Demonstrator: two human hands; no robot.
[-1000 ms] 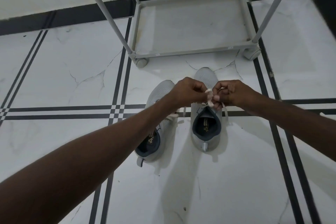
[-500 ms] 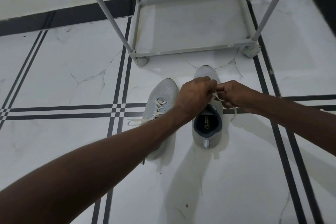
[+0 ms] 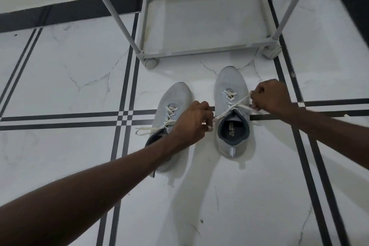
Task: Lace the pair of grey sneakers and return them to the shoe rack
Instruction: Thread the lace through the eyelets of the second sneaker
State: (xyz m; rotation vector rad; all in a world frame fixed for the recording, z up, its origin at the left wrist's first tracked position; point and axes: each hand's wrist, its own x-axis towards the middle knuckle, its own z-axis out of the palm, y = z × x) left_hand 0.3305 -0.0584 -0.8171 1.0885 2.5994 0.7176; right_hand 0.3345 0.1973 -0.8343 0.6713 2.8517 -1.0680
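Both sneakers are laced; the left hand [image 3: 191,124] and right hand [image 3: 269,97] each pinch the right sneaker's [image 3: 231,110] lace ends [image 3: 235,106], pulling tight; the rack [image 3: 199,50] waits.

Two grey sneakers: one sneaker [image 3: 173,102] partly under the left hand [image 3: 191,124], the other sneaker [image 3: 229,80] between the two hands, the right hand [image 3: 270,97] at its far side. One shoe rack [image 3: 201,51] beyond both hands, with two wheels showing, and four upright poles.
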